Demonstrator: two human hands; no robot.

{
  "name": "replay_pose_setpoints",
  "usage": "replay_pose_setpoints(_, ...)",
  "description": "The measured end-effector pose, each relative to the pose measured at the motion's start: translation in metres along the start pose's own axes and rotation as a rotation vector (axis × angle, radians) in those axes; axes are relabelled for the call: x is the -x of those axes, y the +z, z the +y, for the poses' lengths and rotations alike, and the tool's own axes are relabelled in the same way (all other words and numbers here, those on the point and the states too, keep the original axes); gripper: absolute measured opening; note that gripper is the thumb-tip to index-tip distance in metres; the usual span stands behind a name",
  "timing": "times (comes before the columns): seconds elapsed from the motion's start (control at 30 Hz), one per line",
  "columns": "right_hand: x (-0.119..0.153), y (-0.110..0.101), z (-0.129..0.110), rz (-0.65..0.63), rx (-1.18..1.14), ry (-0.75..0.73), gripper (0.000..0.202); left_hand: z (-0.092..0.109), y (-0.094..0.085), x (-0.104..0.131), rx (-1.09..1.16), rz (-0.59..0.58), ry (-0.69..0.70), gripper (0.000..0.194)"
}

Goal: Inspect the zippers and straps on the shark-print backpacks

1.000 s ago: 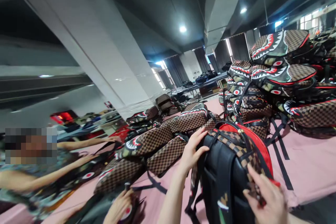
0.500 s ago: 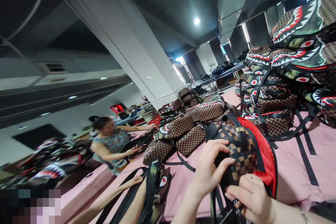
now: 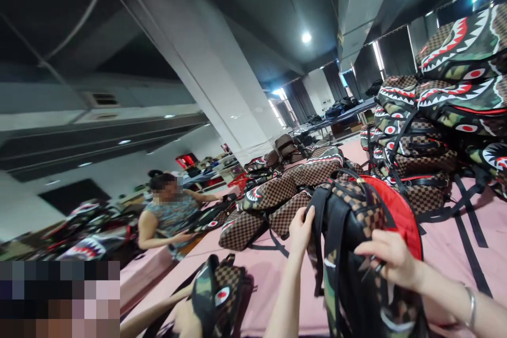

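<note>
A checkered backpack (image 3: 370, 206) with black straps and a red lining stands on the pink table right in front of me, its opening partly unzipped. My left hand (image 3: 301, 229) pinches the bag's black edge near the top of the shoulder strap. At the bag's right side, my right hand (image 3: 390, 259) is closed around small dark-handled scissors (image 3: 378, 267), blurred, with a thin blade pointing at the bag. A silver bracelet (image 3: 471, 307) circles the right wrist.
Piled shark-mouth backpacks (image 3: 455, 95) rise at the right, their straps trailing over the pink table (image 3: 446, 253). More checkered bags (image 3: 273, 190) lie ahead. At lower left, a co-worker's hands hold a camouflage bag (image 3: 225, 293); another person (image 3: 168, 216) handles a bag farther off.
The backpack has been turned and raised, so its straps and back now show. My left hand has shifted to its upper left edge; my right hand has moved up. The co-worker's bag has turned.
</note>
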State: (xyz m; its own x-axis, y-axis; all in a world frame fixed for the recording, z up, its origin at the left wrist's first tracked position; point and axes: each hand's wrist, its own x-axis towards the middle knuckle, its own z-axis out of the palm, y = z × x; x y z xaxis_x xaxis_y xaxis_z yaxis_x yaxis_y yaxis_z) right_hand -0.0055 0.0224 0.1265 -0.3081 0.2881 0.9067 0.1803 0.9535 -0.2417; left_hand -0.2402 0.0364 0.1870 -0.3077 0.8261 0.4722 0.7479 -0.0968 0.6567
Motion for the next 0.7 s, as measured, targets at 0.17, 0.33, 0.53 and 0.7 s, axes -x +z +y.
replay_pose_setpoints(0.17, -0.010, -0.038, 0.085, 0.379, 0.049, 0.625, 0.023, 0.013, 0.015, 0.087, 0.042, 0.165, 0.144, 0.033)
replay_pose_setpoints(0.33, -0.044, -0.056, 0.066, 0.311, -0.061, 0.684, 0.024, 0.037, 0.112, 0.163, -0.139, 0.272, 0.227, 0.042)
replay_pose_setpoints(0.53, -0.061, -0.072, 0.008, 0.093, -0.046, 0.578, 0.024, 0.096, 0.204, 0.191, -0.191, 0.106, 0.259, 0.039)
replay_pose_setpoints(0.7, -0.048, -0.093, 0.000, -0.055, 0.149, 0.428, 0.022, 0.123, 0.164, 0.188, -0.058, 0.129, 0.441, 0.039)
